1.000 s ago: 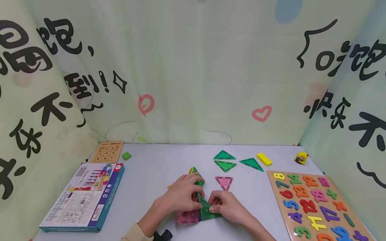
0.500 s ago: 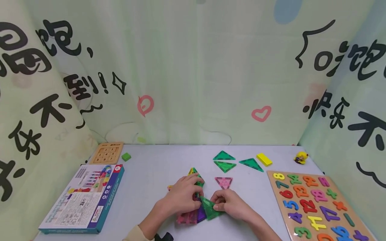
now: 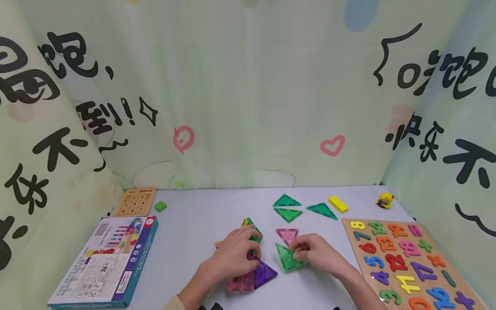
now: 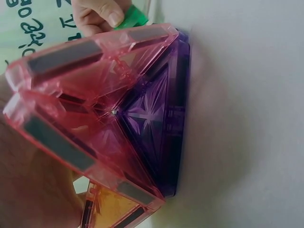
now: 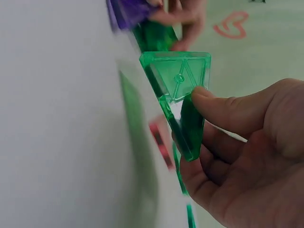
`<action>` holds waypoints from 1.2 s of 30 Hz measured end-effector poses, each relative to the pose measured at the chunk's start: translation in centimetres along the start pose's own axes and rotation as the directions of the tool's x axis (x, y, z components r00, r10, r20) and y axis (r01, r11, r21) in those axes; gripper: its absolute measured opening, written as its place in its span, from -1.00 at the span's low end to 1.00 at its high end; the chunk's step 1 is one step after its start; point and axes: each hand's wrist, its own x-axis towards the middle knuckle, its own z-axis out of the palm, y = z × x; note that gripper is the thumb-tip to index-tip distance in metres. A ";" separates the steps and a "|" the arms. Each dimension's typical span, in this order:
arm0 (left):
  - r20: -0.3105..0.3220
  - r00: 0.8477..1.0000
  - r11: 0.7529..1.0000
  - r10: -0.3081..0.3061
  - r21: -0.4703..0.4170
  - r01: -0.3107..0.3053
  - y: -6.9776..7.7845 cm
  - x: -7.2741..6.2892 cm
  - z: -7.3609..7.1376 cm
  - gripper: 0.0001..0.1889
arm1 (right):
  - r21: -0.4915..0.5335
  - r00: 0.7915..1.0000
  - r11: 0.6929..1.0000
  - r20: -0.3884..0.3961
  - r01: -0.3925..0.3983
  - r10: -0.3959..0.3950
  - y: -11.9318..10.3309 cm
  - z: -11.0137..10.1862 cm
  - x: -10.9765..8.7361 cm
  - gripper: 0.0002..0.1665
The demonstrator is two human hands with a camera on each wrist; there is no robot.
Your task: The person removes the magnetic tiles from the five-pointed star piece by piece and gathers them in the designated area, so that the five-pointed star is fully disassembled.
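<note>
Pale green curtain [image 3: 248, 107] with black lettering backs your white desk [image 3: 186, 228], perhaps hung to screen off the workspace. At the lower centre of the head frame, your left hand [image 3: 232, 257] curls its fingers over a cluster of translucent tiles [image 3: 241, 283], pink, purple, green and yellow; that grip looks meant to stop the joined pieces shifting. Dark strips inside the pink edges, seen from the left wrist, are probably magnets binding them. At the cluster's right side juts a purple triangular tile [image 3: 265, 272].

Farther right, your right hand [image 3: 319, 252] pinches a green triangular tile [image 3: 286, 260] between thumb and fingers, tilted and apart from the cluster. You hold it toward one narrow corner, which leaves its broad end free. Just above it lies a pink triangular tile [image 3: 287, 235]; higher up, three loose green triangles [image 3: 323, 209] lie near a yellow block [image 3: 338, 204], likely spread for easy picking. Number puzzle board [image 3: 374, 238] at lower right and printed box [image 3: 104, 258] at lower left sit aside, presumably giving your hands room.
</note>
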 end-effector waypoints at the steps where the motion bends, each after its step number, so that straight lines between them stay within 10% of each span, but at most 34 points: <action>1: -0.002 1.000 1.000 0.000 -0.004 0.000 0.0 0.0 0.0 -0.88 | -0.015 0.999 1.000 -0.030 -0.017 0.017 0.2 -0.6 0.1 -0.82; 15: 0.022 1.000 1.000 -0.021 0.005 0.021 -0.2 0.1 0.1 -0.86 | -0.254 0.951 0.954 -0.298 -0.161 0.081 4.1 -6.5 3.1 -0.69; 36: 0.014 1.000 1.000 -0.012 -0.002 0.012 -0.1 0.3 0.2 -0.88 | -0.337 0.908 0.917 -0.416 -0.212 0.056 5.1 -6.3 4.9 -0.73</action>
